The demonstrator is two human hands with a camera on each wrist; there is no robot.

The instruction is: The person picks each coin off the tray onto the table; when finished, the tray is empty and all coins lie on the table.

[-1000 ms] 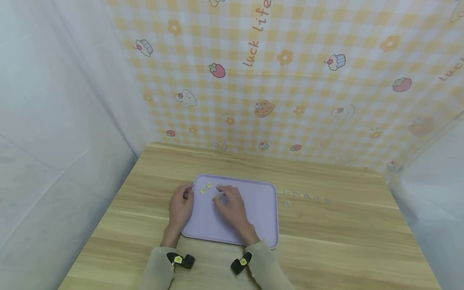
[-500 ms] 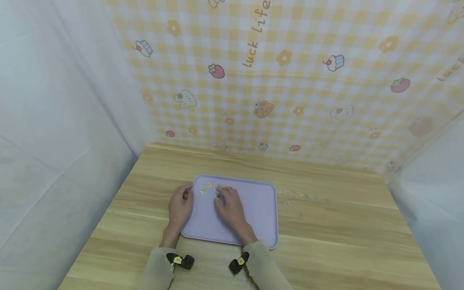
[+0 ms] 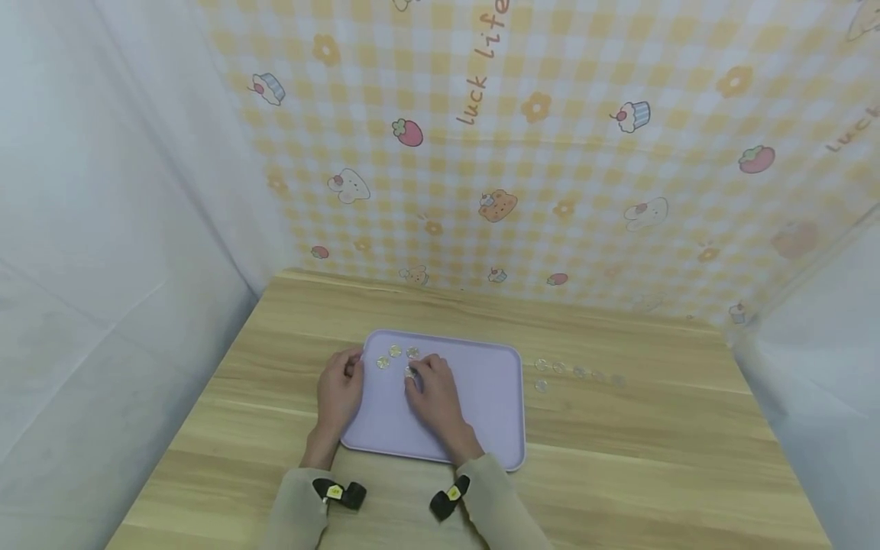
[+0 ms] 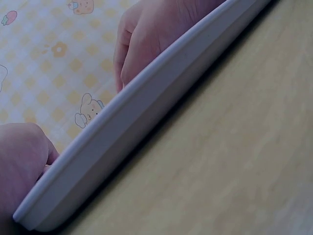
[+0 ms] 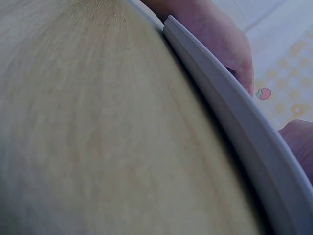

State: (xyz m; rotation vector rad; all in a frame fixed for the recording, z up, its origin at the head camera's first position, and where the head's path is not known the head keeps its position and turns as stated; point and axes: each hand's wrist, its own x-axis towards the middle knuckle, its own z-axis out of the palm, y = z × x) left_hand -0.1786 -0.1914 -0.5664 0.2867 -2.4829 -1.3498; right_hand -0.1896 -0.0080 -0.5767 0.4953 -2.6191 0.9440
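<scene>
A light purple tray [image 3: 474, 397] lies on the wooden table. Near its far left corner are three small round shiny coins: one coin [image 3: 383, 362], another coin [image 3: 395, 351] and a third coin [image 3: 412, 353]. Over the tray, my right hand [image 3: 438, 397] pinches a coin [image 3: 409, 373] between thumb and index finger, low by the tray's surface. My left hand [image 3: 339, 389] holds the tray's left rim with curled fingers. In the left wrist view the tray's raised side [image 4: 132, 117] hides the coins, and the right hand [image 4: 151, 39] shows above it.
Right of the tray, several pale, shiny coins [image 3: 580, 372] lie in a row on the table [image 3: 619, 443], with one coin [image 3: 541, 386] in front of the row. Behind the table hangs a yellow checked cloth [image 3: 447, 168]. A white sheet [image 3: 124, 229] closes the left side.
The right thumb and fingertips have drawn slightly nearer each other round the coin, and the third coin by the index finger shows more fully. The left hand stays at the rim.
</scene>
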